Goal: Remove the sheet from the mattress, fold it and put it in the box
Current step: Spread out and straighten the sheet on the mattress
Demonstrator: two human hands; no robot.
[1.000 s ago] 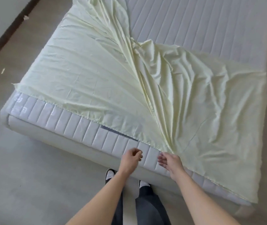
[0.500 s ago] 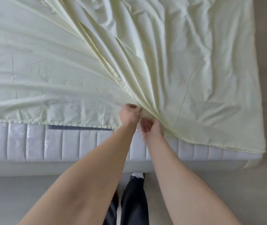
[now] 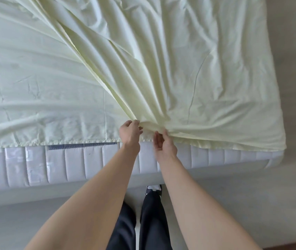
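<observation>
The mattress (image 3: 57,165) is filling the view from nine to three o'clock, its quilted side bare along the near edge, and the pale sheet (image 3: 188,73) is lying loose and rumpled across its top. A second ago the view was taking in the whole bed with both hands hanging short of the edge, at about six o'clock — now the view is sitting close over that edge and the hands are in the cloth, so I judge the removal is only just starting. The left hand (image 3: 130,133) is pinching a gathered ridge of sheet, and long folds are fanning from it toward eleven o'clock. The right hand (image 3: 163,143), just beside it at four o'clock, is curling round the hem — both gripping. No box is showing.
</observation>
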